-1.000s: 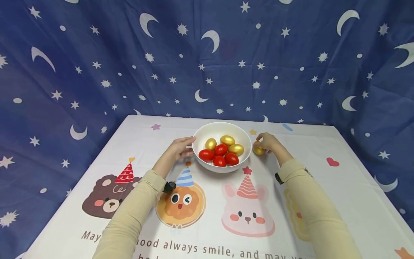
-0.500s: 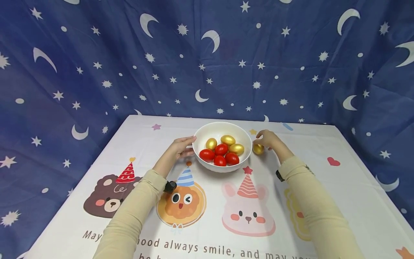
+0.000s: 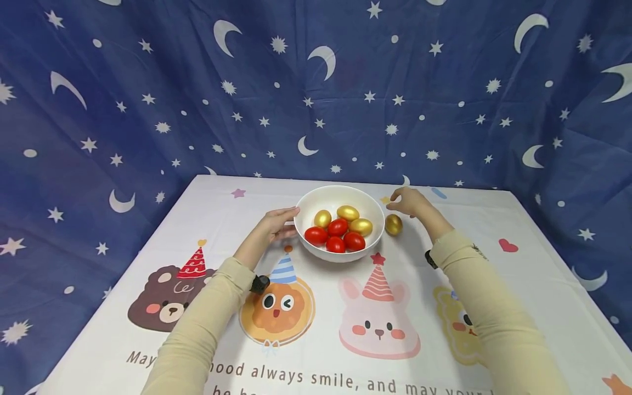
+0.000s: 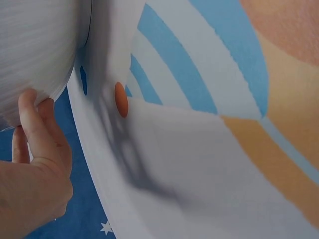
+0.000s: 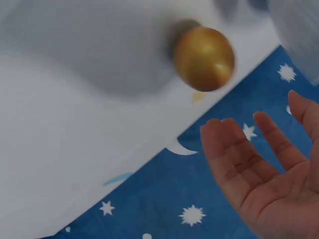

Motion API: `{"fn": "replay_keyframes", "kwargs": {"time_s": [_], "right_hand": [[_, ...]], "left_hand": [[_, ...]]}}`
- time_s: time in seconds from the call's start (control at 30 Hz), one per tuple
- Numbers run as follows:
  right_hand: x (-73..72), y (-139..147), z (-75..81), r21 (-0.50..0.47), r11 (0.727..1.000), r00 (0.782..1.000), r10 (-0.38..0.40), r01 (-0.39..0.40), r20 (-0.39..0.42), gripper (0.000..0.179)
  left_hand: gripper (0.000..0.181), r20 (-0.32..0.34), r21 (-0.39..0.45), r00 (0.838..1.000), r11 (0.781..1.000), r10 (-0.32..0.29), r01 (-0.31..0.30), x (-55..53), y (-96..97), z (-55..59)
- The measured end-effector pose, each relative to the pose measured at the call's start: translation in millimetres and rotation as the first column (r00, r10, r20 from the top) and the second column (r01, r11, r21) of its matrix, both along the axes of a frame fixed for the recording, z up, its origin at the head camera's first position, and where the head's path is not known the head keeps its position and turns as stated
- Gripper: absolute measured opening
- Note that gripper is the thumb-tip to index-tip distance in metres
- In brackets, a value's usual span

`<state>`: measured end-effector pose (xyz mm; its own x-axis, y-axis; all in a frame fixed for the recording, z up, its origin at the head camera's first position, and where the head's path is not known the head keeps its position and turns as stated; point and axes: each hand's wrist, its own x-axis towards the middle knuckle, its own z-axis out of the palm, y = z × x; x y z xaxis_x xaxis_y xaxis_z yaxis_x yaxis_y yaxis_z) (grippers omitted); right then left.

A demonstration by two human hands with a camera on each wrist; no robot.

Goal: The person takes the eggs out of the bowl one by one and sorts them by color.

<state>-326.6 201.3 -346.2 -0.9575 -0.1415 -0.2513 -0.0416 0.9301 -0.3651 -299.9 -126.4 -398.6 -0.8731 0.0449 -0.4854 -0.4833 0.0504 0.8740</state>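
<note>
Drawing away from a shiny gold egg point(image 3: 393, 225), the right hand point(image 3: 412, 203) is now hovering a little nearer the counter's far edge, whereas half a second ago its fingertips were touching the egg. That gold egg is now resting uncovered on the counter point(image 3: 558, 285), toward the far edge and right of the middle, sitting just beside a smooth, round white bowl point(image 3: 340, 258); the right wrist view is showing a gap between egg and bowl. Over there the right hand is holding its fingers loose and parted, slightly bending, apart from the egg.

Inside the bowl, three gold eggs point(image 3: 348, 213) are lying toward the back and sides, while four glossy red eggs point(image 3: 316, 236) are clustering at the middle and front. Against the bowl's left wall the left hand point(image 3: 274, 224) is resting, its fingers reaching out nearly straight and touching the side, one tip meeting the rim.

Cream sleeves point(image 3: 207, 323) are stretching in from the counter's near edge, and dark wrist devices point(image 3: 259, 283) are showing at both cuffs. Around them the counter's white cloth is displaying a brown bear print point(image 3: 163, 299) and a pink rabbit print point(image 3: 379, 332). Beyond the far edge, a navy star-and-moon curtain point(image 3: 345, 126) is hanging.
</note>
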Motion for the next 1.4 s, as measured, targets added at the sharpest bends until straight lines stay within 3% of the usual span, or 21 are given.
{"fn": "replay_keyframes", "kwargs": {"time_s": [0.27,0.6,0.87,1.23,1.4], "right_hand": [[-1.1,-6.7,12.4,0.007,1.000,1.000,0.025,-0.025,-0.018,0.043],[-1.2,-21.0,23.3,-0.013,0.998,0.994,0.059,-0.060,-0.097,0.037],[-0.4,-36.4,43.0,0.023,0.991,0.979,0.136,-0.134,-0.151,0.033],[0.1,-56.3,58.6,0.065,0.982,0.970,0.187,-0.179,-0.152,0.031],[0.1,-71.5,62.2,0.105,0.964,0.955,0.257,-0.244,-0.146,0.029]], "left_hand": [[0.052,0.000,0.005,1.000,1.000,-0.002,0.002,-1.0,1.8,0.5],[0.052,0.002,-0.010,1.000,1.000,0.001,-0.001,-2.3,-0.5,1.4],[0.052,0.002,-0.018,1.000,1.000,0.003,-0.003,-1.3,-3.4,3.1],[0.051,-0.003,-0.002,1.000,1.000,0.004,-0.004,-1.9,0.3,2.3],[0.051,0.013,0.011,1.000,1.000,0.018,-0.018,-0.9,1.7,1.5]]}}
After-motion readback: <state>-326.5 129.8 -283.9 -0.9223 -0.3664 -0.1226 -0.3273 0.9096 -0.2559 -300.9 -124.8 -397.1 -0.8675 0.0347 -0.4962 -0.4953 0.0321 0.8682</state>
